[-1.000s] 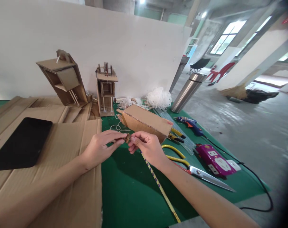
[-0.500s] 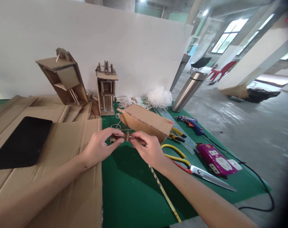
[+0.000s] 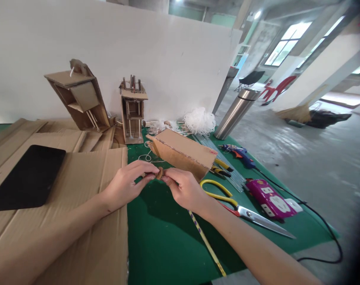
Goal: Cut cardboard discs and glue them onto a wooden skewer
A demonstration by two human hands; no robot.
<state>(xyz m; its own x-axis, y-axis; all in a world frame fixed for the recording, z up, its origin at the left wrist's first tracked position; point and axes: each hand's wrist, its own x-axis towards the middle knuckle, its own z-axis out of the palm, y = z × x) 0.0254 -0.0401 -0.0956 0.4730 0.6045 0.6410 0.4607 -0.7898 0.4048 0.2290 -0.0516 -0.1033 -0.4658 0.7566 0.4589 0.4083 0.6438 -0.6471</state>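
Note:
Between my two hands is a small round cardboard disc, held above the green table. My left hand pinches it from the left with thumb and fingertips. From the other side my right hand grips at the disc, fingers closed. The stick through the disc that showed earlier is hidden by my fingers. Just behind my hands lies a cardboard box on its side. A loop of white string rests close to my left fingertips.
Yellow-handled scissors, a purple power strip and a glue gun lie to the right. A steel flask stands behind. Cardboard sheets with a black tablet cover the left; a small cardboard tower stands at the back.
My hands have drawn closer together around the disc, and it has turned to show more of its flat face. The stick beside it no longer shows.

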